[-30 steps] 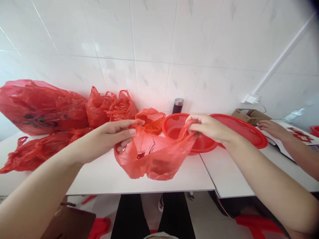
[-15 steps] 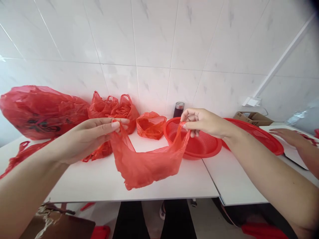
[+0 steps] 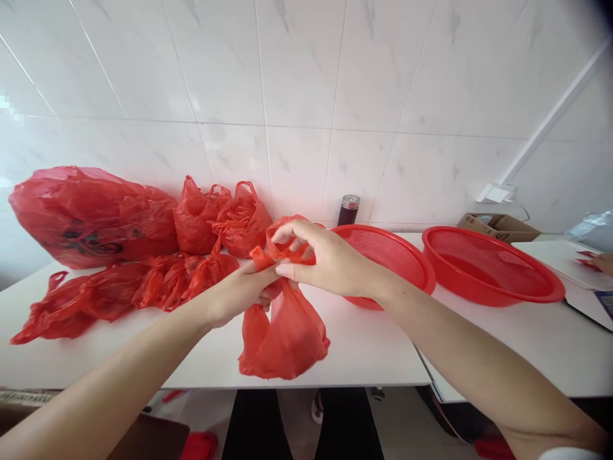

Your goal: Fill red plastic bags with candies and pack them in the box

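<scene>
A red plastic bag (image 3: 287, 342) hangs just above the front of the white table, its lower part rounded and its handles gathered at the top. My left hand (image 3: 242, 291) is closed around the gathered handles, and a short end of red plastic sticks up above its fingers. My right hand (image 3: 323, 259) meets it from the right. Its thumb presses at the handles beside my left fingers, while its index finger arches above them. The right fingertips are partly hidden. Behind my hands sits another open red bag (image 3: 276, 228), mostly covered.
Several filled red bags (image 3: 246, 220) and a large bulging one (image 3: 90, 217) stand at the left. On the right are two red plastic baskets (image 3: 390, 239), (image 3: 493, 265), a dark flask (image 3: 348, 211) and a cardboard box (image 3: 500, 227). Another person's hand (image 3: 604, 263) shows at the right edge.
My hands were apart, stretching the bag's handles wide. They have come together in the middle, and the bag now hangs bunched below them. The view has shifted slightly.
</scene>
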The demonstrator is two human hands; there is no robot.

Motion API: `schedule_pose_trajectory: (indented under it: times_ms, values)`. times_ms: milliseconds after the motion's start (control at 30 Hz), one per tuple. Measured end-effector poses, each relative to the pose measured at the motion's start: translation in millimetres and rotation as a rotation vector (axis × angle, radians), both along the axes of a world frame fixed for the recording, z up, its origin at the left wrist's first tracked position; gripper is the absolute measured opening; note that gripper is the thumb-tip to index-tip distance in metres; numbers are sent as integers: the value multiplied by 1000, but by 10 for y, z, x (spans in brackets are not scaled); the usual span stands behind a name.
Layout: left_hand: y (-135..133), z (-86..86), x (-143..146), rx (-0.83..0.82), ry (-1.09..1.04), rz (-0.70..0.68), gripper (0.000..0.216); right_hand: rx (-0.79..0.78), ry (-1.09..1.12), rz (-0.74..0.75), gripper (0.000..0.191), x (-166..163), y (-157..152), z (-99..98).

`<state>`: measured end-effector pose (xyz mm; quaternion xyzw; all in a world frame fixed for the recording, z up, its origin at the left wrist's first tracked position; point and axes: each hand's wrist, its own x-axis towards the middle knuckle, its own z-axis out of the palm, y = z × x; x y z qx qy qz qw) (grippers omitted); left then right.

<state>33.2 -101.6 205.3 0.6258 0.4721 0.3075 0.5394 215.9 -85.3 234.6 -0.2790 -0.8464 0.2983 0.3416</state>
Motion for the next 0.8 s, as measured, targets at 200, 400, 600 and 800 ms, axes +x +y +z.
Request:
schedule_pose_trajectory:
  times_ms: [200, 400, 600, 800]
  values:
    - [29, -84, -110, -22, -78, -79, 38, -126, 49, -63, 13, 200, -143, -290]
    - [-14, 22, -147, 125, 156, -305, 19, -68, 154, 72, 12, 212, -297, -408]
    - [-4, -188, -94, 558, 552, -111, 24, -413, 315, -3, 33, -52, 126, -911]
    - [41, -462, -79, 900, 549, 102, 25, -533, 371, 110, 25, -123, 113, -1101]
